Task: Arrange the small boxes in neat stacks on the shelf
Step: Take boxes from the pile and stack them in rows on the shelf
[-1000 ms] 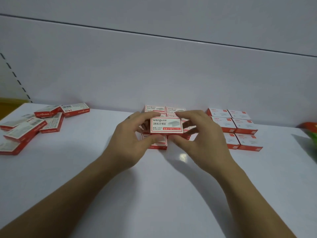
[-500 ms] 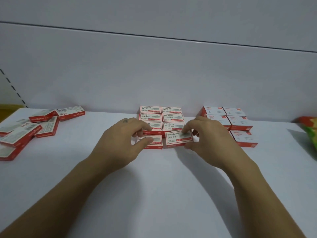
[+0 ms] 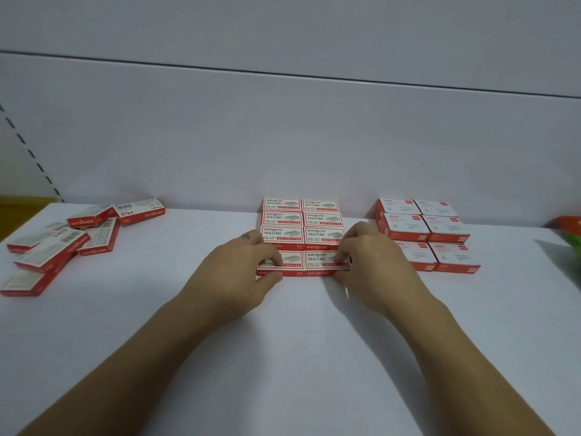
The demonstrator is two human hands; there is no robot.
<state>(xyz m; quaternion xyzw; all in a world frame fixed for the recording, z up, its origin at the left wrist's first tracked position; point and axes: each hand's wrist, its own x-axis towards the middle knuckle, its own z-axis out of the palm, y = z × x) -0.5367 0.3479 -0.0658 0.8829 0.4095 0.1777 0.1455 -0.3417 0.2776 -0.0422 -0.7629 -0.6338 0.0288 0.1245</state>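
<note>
Two hands square the front row: left hand [image 3: 239,272] and right hand [image 3: 371,265] pinch small staple boxes [image 3: 325,262]; light, stiff cardboard, probably best gripped by the short ends.

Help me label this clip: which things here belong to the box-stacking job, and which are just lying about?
Job:
- centre block of red-and-white cardboard staple boxes
- front-right box under the right hand
- front-left box under the left hand
- loose red boxes at left
- white shelf

Lying about:
- green-and-red packet at the right edge

Plain white shelf surface [image 3: 283,357], pale panelled back wall [image 3: 283,136]
</note>
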